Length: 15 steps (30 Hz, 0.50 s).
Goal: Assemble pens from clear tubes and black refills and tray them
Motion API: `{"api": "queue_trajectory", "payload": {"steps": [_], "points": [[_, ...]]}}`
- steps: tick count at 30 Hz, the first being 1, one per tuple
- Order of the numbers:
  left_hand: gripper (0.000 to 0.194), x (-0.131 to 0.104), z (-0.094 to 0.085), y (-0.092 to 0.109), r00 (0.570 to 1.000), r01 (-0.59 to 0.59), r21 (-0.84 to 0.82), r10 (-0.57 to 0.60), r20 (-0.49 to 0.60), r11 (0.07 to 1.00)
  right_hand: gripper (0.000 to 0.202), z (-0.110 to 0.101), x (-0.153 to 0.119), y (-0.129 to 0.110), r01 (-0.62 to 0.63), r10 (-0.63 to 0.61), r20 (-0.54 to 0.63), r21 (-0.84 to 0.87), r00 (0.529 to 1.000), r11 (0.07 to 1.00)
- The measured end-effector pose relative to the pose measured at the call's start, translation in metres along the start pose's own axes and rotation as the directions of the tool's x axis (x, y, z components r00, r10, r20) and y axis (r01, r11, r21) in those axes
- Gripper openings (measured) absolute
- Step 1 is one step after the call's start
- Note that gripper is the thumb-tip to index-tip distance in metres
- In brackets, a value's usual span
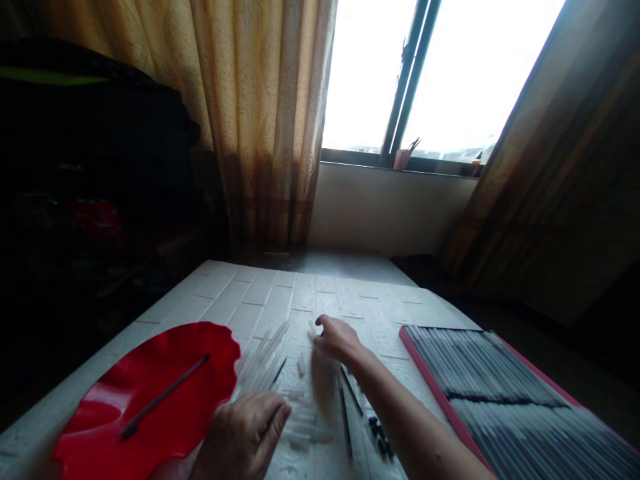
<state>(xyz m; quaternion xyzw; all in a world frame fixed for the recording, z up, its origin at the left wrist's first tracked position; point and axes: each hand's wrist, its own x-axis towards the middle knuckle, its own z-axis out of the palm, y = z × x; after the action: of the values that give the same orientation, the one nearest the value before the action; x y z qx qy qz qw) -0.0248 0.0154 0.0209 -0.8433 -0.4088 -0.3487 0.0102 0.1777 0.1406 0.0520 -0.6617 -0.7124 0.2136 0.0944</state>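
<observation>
My right hand (pixel 336 337) reaches over the middle of the white table, fingers curled together in a pinch. Something pale and translucent shows blurred at its fingertips; I cannot tell what it is. My left hand (pixel 245 430) is closed beside the red scalloped plate (pixel 170 347), thumb against the fingers, and whatever it may hold is hidden. A slim dark pen (pixel 165 395) lies on the plate. Long translucent tubes (pixel 265 357) lie beyond my left hand. Short translucent pieces (pixel 303 417) lie between the hands. Thin dark rods (pixel 346 417) and small black caps (pixel 381 437) are near my right forearm.
A red-edged box (pixel 435 393) packed with rows of grey pens stands at the right. The table (pixel 260 293) has a white brick pattern. Behind it are curtains (pixel 260 120) and a window, with a pink cup (pixel 401 159) on the sill. A dark bulky object (pixel 95 133) stands at left.
</observation>
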Motion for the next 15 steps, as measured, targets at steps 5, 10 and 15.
{"api": "queue_trajectory", "payload": {"steps": [5, 10, 15], "points": [[0.043, -0.001, 0.001, 0.0, 1.0, -0.001, -0.014, 0.001, -0.007, 1.0, 0.02, -0.004, -0.014, 0.002, 0.036, -0.067, 0.072, 0.363, 0.995, 0.931], [0.029, -0.004, 0.005, -0.002, 0.996, 0.05, -0.065, -0.055, -0.068, 0.997, 0.009, 0.002, -0.054, -0.002, 0.064, -0.162, 0.092, 0.651, 0.982, 0.757], [0.031, -0.003, 0.003, 0.001, 0.99, 0.131, -0.243, -0.138, -0.011, 0.961, 0.003, 0.02, -0.089, -0.009, 0.049, -0.217, 0.108, 0.791, 0.97, 0.61]]}}
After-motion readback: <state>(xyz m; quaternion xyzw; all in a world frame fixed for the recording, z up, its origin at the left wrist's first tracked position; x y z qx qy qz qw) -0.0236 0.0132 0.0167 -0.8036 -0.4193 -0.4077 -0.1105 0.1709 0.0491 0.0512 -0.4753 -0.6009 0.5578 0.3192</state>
